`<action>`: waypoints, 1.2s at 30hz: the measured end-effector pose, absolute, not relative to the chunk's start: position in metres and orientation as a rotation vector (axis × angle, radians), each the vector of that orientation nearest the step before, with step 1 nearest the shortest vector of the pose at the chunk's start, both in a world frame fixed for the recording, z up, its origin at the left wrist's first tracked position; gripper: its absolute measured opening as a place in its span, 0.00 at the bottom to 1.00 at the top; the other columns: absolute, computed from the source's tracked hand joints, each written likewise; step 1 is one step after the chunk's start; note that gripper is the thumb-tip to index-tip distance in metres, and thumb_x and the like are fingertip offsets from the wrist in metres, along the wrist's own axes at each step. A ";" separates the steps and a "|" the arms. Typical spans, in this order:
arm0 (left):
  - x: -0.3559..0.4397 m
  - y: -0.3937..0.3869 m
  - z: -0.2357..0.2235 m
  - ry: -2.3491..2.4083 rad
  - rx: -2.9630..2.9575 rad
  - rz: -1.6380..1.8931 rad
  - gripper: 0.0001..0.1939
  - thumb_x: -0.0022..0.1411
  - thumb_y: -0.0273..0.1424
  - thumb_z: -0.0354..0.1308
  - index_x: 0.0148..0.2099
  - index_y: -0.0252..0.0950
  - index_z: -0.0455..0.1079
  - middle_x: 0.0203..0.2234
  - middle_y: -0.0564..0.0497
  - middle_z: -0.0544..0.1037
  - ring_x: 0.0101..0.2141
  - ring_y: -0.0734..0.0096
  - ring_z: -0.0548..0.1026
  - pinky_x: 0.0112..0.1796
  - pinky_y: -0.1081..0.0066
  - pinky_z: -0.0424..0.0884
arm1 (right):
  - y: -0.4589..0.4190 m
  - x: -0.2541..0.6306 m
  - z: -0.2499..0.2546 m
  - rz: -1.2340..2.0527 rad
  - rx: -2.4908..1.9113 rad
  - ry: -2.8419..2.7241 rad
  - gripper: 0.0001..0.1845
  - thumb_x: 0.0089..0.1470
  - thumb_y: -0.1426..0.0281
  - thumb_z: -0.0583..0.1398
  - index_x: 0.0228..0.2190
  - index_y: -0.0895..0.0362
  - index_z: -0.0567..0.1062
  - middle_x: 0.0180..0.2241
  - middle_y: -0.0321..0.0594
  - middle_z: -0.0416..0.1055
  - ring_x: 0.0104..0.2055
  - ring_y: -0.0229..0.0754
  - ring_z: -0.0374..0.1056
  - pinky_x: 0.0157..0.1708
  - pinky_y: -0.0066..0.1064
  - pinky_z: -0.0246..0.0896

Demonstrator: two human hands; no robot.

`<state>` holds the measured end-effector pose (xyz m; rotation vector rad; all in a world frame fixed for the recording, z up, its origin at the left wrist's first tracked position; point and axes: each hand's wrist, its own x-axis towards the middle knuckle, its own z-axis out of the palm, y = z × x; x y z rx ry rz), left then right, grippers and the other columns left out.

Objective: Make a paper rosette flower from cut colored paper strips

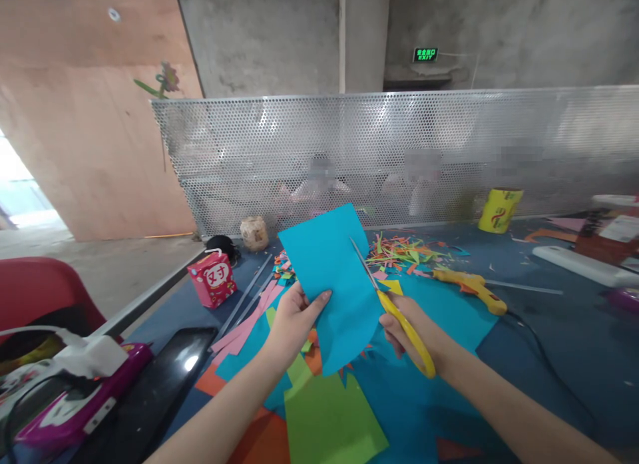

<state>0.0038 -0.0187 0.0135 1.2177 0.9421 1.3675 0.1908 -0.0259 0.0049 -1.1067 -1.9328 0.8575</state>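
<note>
A sheet of blue paper (334, 271) is raised above the table, tilted, with a curved cut along its right side. My left hand (298, 314) pinches its lower left edge, the thumb lying across the front. In my right hand (407, 324) are yellow-handled scissors (407, 331), their blades pointing up and left over the paper's right part. Whether the blades are fully closed is hard to make out. Below the raised sheet lie a green sheet (332, 417), orange pieces and more blue paper (454, 317).
Paper scraps (404, 251) are heaped behind the sheet. To the right lies a yellow glue gun (472, 287) with its cord trailing forward. A red drink box (212, 277), a dark phone (164, 377) and a purple power strip (84, 404) are at left. A perforated metal divider (279, 138) edges the table.
</note>
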 end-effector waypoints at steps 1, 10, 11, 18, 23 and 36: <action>0.004 -0.019 0.013 0.937 1.222 1.368 0.22 0.44 0.38 0.62 0.42 0.35 0.66 0.44 0.45 0.73 0.43 0.57 0.72 0.38 0.64 0.71 | -0.026 0.191 0.006 0.864 -1.099 -1.933 0.27 0.45 0.44 0.47 0.27 0.57 0.59 0.14 0.28 0.53 0.12 0.32 0.53 0.10 0.24 0.50; 0.007 -0.021 0.013 0.874 1.246 1.320 0.23 0.44 0.39 0.62 0.42 0.33 0.66 0.39 0.44 0.76 0.38 0.57 0.74 0.37 0.61 0.71 | -0.024 0.191 0.001 0.923 -1.055 -1.836 0.32 0.43 0.43 0.48 0.39 0.56 0.63 0.20 0.31 0.53 0.16 0.32 0.55 0.13 0.25 0.57; 0.007 -0.021 0.013 0.872 1.251 1.316 0.23 0.44 0.39 0.62 0.42 0.33 0.66 0.39 0.44 0.76 0.37 0.57 0.74 0.37 0.61 0.71 | -0.024 0.192 0.000 0.925 -1.053 -1.831 0.32 0.43 0.43 0.48 0.39 0.56 0.63 0.21 0.31 0.53 0.16 0.31 0.55 0.13 0.25 0.57; 0.007 -0.020 0.009 0.909 1.295 1.318 0.20 0.46 0.39 0.61 0.41 0.34 0.66 0.36 0.45 0.77 0.34 0.58 0.75 0.32 0.63 0.72 | -0.025 0.190 -0.002 0.913 -1.080 -1.832 0.29 0.43 0.42 0.47 0.30 0.56 0.60 0.16 0.27 0.50 0.12 0.32 0.53 0.12 0.25 0.54; 0.007 -0.021 0.011 0.928 1.299 1.299 0.20 0.46 0.40 0.61 0.40 0.36 0.66 0.31 0.47 0.78 0.31 0.58 0.76 0.29 0.64 0.72 | -0.025 0.190 0.000 0.866 -1.096 -1.860 0.29 0.43 0.41 0.45 0.25 0.55 0.56 0.15 0.27 0.49 0.11 0.31 0.53 0.10 0.24 0.50; 0.008 -0.021 0.005 0.997 1.351 1.219 0.20 0.48 0.40 0.59 0.41 0.36 0.62 0.23 0.54 0.76 0.14 0.77 0.68 0.20 0.72 0.68 | -0.021 0.193 0.000 0.853 -1.017 -1.894 0.28 0.45 0.42 0.44 0.23 0.55 0.57 0.15 0.29 0.51 0.12 0.32 0.53 0.10 0.25 0.50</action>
